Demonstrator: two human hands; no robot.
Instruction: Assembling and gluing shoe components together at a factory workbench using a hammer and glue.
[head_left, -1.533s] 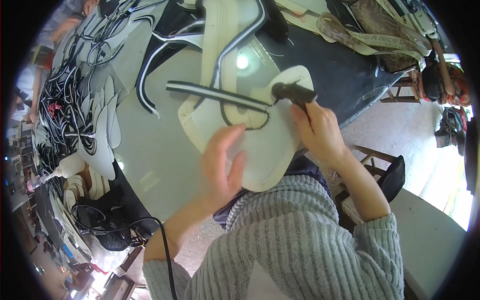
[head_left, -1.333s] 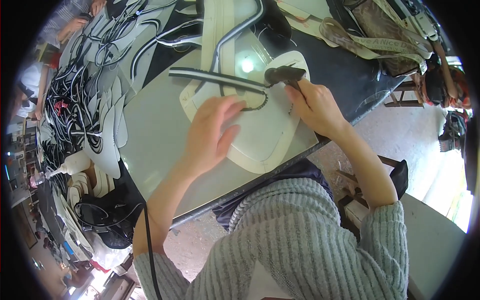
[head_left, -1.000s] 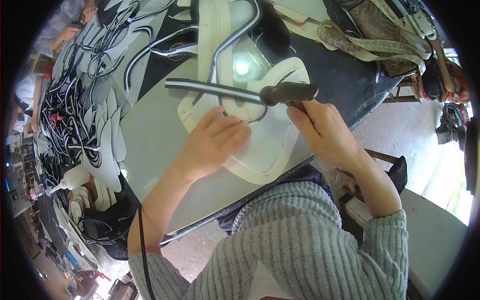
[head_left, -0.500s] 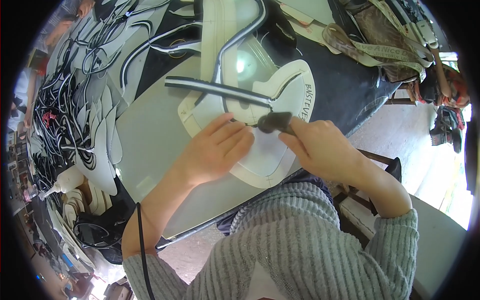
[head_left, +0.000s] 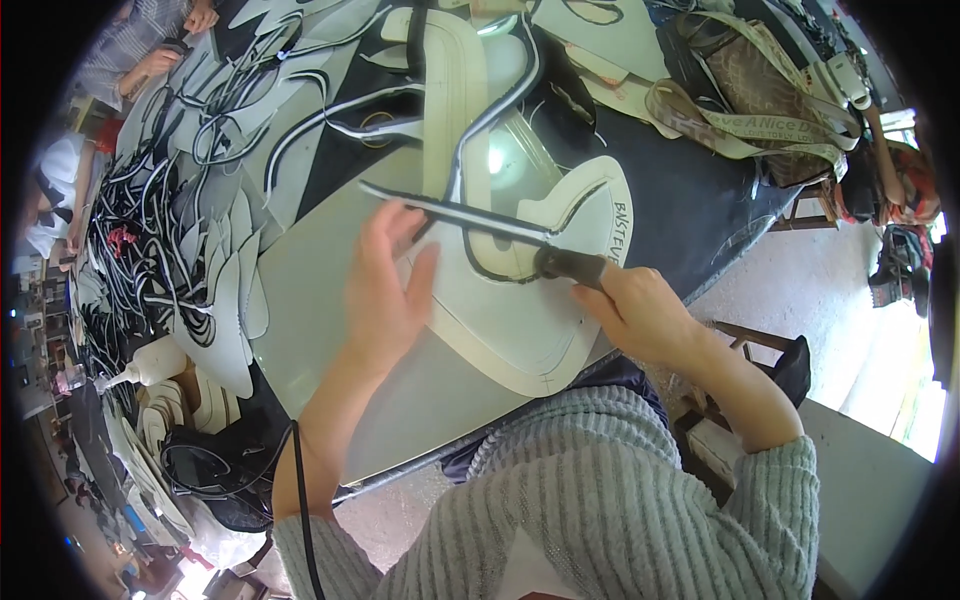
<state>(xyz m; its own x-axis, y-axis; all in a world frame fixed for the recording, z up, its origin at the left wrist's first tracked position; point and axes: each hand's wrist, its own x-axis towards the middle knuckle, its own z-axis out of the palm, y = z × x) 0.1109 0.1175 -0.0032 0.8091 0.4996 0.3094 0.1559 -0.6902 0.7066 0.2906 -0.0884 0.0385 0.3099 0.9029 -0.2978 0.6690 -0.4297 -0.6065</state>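
Observation:
My right hand (head_left: 645, 315) is closed around a short dark tool (head_left: 575, 266) that looks like a hammer. Its rounded end rests at the curved dark edge of a white shoe-upper piece (head_left: 515, 325). This piece lies over a cream template (head_left: 550, 382) with markings. My left hand (head_left: 385, 290) is slightly blurred, its thumb and fingers apart, just below a black-and-white strip (head_left: 480, 219). The fingertips are close to the strip's left part; whether they touch it I cannot tell. The strip's right end meets the white piece.
Tangled black-and-white strips (head_left: 150, 230) and pale cut pieces (head_left: 235, 255) cover the table's left side. A white squeeze bottle (head_left: 155, 362) lies near them. A brown bag (head_left: 755, 85) is at the far right. Another person's hand (head_left: 158, 62) shows at the far left.
My left hand has left the curved edge and moved left and up toward the strip, its fingers spreading. The tool remains at the edge in my right hand. The whole view has shifted slightly.

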